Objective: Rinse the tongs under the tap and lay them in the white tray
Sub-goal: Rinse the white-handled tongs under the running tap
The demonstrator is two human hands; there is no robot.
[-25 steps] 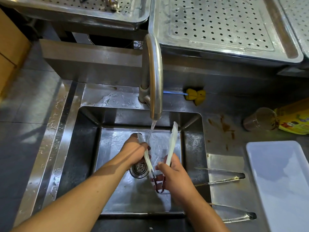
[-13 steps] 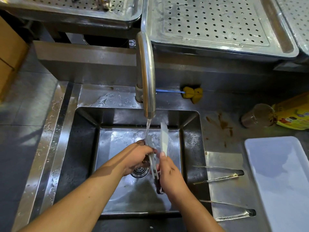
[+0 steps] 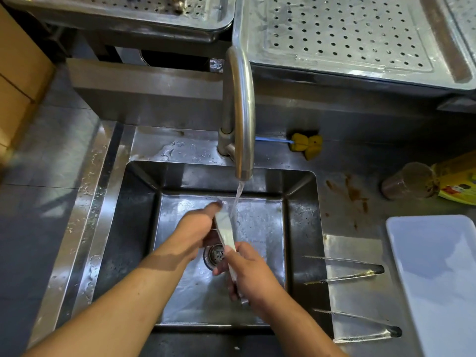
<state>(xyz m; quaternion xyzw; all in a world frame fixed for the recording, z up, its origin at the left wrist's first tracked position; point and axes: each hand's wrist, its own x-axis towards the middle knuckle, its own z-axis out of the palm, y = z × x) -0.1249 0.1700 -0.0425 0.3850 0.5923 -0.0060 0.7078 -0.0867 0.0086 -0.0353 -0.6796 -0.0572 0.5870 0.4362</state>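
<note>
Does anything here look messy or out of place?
Yes. A plastic cup seems tipped on its side on the counter right of the sink, and brown stains mark the steel beside it, like a spill.

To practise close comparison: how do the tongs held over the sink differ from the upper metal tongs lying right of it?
The held tongs have broad white arms pressed together; the upper metal tongs are slim bare metal with arms spread. The held tongs are gripped by the left hand and right hand at the stream from the tap; the upper metal tongs lie untouched, tips overhanging the sink. Both are long and two-armed.
</note>
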